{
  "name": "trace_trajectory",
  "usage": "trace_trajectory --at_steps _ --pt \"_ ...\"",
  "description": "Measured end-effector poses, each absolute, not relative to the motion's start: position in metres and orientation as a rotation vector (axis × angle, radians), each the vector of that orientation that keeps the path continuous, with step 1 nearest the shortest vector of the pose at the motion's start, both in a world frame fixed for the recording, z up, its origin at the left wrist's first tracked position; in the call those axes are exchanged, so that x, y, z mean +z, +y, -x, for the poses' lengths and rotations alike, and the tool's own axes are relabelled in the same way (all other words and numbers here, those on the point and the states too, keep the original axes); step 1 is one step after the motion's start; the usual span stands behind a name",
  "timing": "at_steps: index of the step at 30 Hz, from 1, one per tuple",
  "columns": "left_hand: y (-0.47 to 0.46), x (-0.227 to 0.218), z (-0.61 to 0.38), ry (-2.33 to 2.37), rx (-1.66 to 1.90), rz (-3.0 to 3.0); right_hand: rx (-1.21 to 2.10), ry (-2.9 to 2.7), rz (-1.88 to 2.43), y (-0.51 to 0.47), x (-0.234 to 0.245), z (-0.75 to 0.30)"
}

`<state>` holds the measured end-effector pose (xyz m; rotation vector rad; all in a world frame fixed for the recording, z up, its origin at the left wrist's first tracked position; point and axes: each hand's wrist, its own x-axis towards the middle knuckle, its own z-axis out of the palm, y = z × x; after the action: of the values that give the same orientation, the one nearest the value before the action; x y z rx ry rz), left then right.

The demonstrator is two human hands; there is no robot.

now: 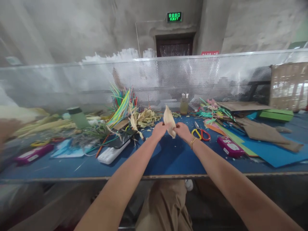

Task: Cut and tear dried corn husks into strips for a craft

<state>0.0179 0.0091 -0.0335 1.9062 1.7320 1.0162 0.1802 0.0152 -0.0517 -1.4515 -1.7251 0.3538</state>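
Observation:
Between my two hands, above the blue tabletop (158,162), is a pale dried corn husk (169,120), held upright with its pointed end up. My left hand (160,130) pinches its left edge. From the other side, the closed fingers of my right hand (182,131) grip its lower right edge. A gold bracelet (192,142) circles my right wrist. Scissors with red and yellow handles (201,134) lie just right of my right hand. More dried husks (149,116) are heaped beyond my left hand.
On the left are a white case (113,153) under a dark phone-like slab, colourful pipe cleaners (121,104), a green bottle (78,117) and a purple box (35,154). Rightward lie another purple box (230,146), blue paper (276,149) and cardboard (264,130). A perforated metal screen (144,77) stands behind.

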Motion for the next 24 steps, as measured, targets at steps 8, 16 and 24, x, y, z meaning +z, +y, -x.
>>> trace_trajectory --at_steps 8,16,24 --pt "0.023 -0.051 0.005 1.572 1.217 -1.680 0.574 -1.894 1.274 0.005 -0.054 -0.166" --pt "0.029 -0.047 0.007 1.607 1.298 -1.595 0.795 -1.772 1.225 0.011 -0.055 -0.175" --pt "0.019 -0.046 0.003 1.676 1.083 -2.004 0.459 -1.740 1.282 0.014 -0.053 -0.178"
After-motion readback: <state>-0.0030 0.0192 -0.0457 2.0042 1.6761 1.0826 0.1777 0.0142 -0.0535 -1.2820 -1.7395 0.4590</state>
